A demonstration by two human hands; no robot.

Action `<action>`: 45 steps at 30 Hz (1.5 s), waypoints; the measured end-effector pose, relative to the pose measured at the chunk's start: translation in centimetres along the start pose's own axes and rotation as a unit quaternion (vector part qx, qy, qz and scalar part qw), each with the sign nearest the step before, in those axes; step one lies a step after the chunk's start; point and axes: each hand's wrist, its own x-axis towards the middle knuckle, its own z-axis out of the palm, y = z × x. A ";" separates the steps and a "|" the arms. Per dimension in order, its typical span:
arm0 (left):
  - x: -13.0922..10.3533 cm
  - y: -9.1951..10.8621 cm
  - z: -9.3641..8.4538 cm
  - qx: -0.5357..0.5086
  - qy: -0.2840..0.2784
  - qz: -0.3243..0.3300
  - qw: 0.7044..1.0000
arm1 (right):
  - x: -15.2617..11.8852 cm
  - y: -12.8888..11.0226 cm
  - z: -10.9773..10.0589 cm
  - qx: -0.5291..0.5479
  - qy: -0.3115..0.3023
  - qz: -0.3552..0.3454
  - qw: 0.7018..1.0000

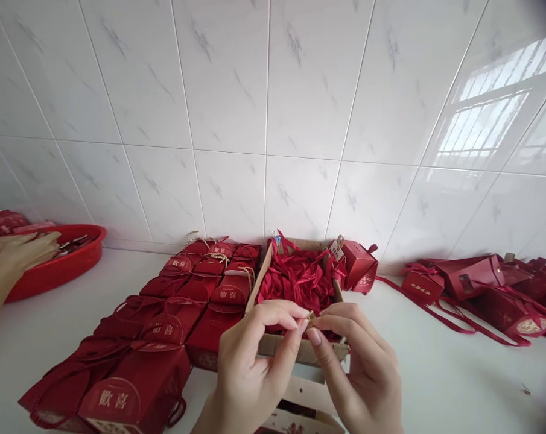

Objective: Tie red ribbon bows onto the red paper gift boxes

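Observation:
My left hand (257, 355) and my right hand (361, 364) meet just above the near edge of a cardboard box (295, 351). Between their fingertips is a small gold-coloured piece (311, 316), too small to name surely; both hands pinch it. Tangled red ribbons (297, 274) fill the cardboard box behind my fingers. Below my hands an opened pale box (309, 395) with dark cut-outs shows in part. To the left stand rows of red gift boxes (137, 386) with gold characters and cord or ribbon handles.
At the far left another person's hand (26, 259) reaches into a red basin (69, 268). One red box (359, 265) stands right of the cardboard box. More red boxes (469, 277) with trailing ribbons lie at the right. A tiled wall (227, 90) closes off the back.

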 end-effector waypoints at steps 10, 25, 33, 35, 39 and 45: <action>-0.1 0.1 -0.1 -0.015 0.007 -0.013 1.000 | -0.2 0.2 0.2 0.037 -0.022 0.026 0.999; -0.2 0.5 0.0 -0.013 0.017 -0.033 0.999 | -0.3 0.1 0.0 0.029 -0.002 -0.010 1.000; -0.1 0.6 -0.1 -0.015 0.014 -0.036 0.999 | -0.3 0.3 -0.3 0.025 -0.016 -0.026 0.999; -0.1 0.6 -0.1 -0.012 0.011 -0.036 0.999 | -0.4 0.4 -0.2 0.018 -0.010 -0.020 1.000; -0.1 0.7 -0.1 -0.030 0.004 -0.042 0.999 | -0.5 0.6 0.1 0.039 0.009 0.005 0.999; 0.0 0.8 -0.3 -0.045 -0.032 -0.042 0.998 | -0.9 0.9 0.0 0.121 -0.010 0.073 0.990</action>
